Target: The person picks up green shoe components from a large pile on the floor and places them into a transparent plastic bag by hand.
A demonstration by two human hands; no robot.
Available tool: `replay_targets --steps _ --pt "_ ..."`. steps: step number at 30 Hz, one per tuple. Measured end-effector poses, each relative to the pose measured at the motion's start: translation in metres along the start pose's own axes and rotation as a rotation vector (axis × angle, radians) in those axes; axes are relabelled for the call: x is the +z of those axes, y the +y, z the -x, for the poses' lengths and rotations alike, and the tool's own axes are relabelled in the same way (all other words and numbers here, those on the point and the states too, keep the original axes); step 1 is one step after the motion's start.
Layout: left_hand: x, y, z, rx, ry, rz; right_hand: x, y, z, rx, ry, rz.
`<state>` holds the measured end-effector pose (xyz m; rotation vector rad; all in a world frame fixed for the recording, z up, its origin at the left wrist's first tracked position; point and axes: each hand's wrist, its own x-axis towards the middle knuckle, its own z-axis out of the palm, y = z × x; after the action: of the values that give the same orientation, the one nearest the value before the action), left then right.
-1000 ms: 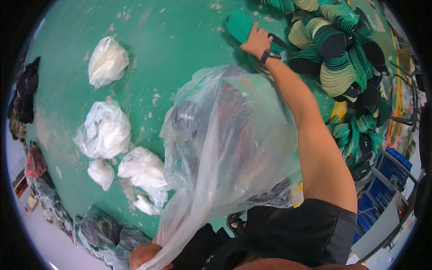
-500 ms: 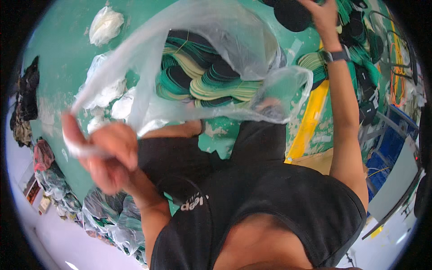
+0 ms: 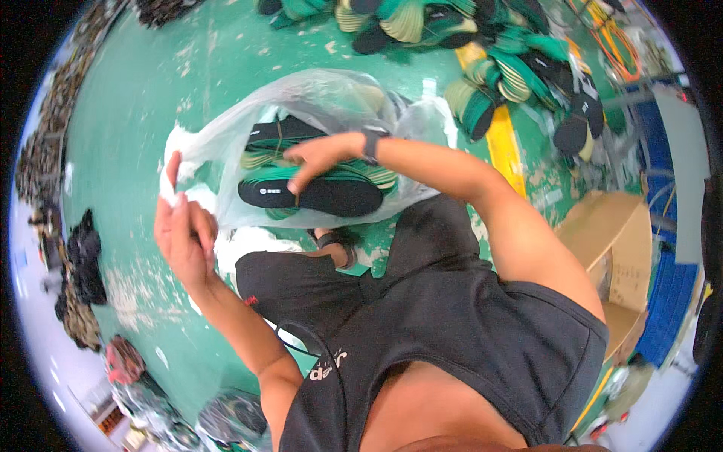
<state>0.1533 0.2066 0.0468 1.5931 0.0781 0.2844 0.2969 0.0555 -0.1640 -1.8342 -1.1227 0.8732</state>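
A clear plastic bag (image 3: pixel 226 143) lies spread at its mouth, with several bundles of insoles inside, black on top and green and cream at the edges. The bag's left rim is pinched in my left hand (image 3: pixel 184 233), index finger raised. My right hand (image 3: pixel 327 157), with a dark band at the wrist, reaches over the bag's contents. Its thumb and fingers are apart, right above a black-topped insole bundle (image 3: pixel 339 197) that lies nearest me. Whether the fingertips touch that bundle is hard to tell.
More insole bundles (image 3: pixel 410 22) lie at the far side, with another heap (image 3: pixel 527 75) to the right by a yellow floor line (image 3: pixel 503 143). A cardboard box (image 3: pixel 614 248) stands at my right. White crumpled bags (image 3: pixel 252 241) lie beside my knee. Filled bags (image 3: pixel 233 418) sit at lower left.
My right hand has come from the insole heap at far right to above the bag. A black-topped bundle now lies in the bag. My left hand still holds the rim.
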Motion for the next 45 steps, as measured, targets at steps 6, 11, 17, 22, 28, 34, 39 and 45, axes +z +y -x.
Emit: replay_targets --steps 6,11,17,22,28,34,39,45 --pt "-0.009 -0.019 0.004 -0.078 0.031 0.069 -0.138 0.037 0.024 0.074 0.197 0.497" --pt "0.003 -0.032 -0.011 0.017 0.056 0.081 -0.15 0.007 0.099 -0.153 0.316 -0.173" --pt "-0.003 -0.061 -0.044 -0.031 0.121 0.064 -0.17 0.166 0.129 0.305 1.083 -0.611" --pt "-0.031 -0.09 -0.036 -0.108 0.111 -0.028 -0.213 0.255 0.076 0.345 1.35 -0.094" --pt "-0.03 -0.106 -0.042 -0.339 0.078 -0.089 -0.286 0.325 0.027 0.549 1.433 0.421" --pt "-0.038 -0.118 -0.052 -0.4 0.173 -0.146 -0.31 0.339 0.0 0.978 1.798 -0.19" --pt "-0.031 -0.113 -0.051 -0.48 0.25 -0.162 -0.363 0.309 -0.028 1.099 1.657 -0.139" --pt "-0.028 -0.11 -0.051 -0.617 0.36 -0.205 -0.385 0.354 -0.051 1.27 1.42 0.087"
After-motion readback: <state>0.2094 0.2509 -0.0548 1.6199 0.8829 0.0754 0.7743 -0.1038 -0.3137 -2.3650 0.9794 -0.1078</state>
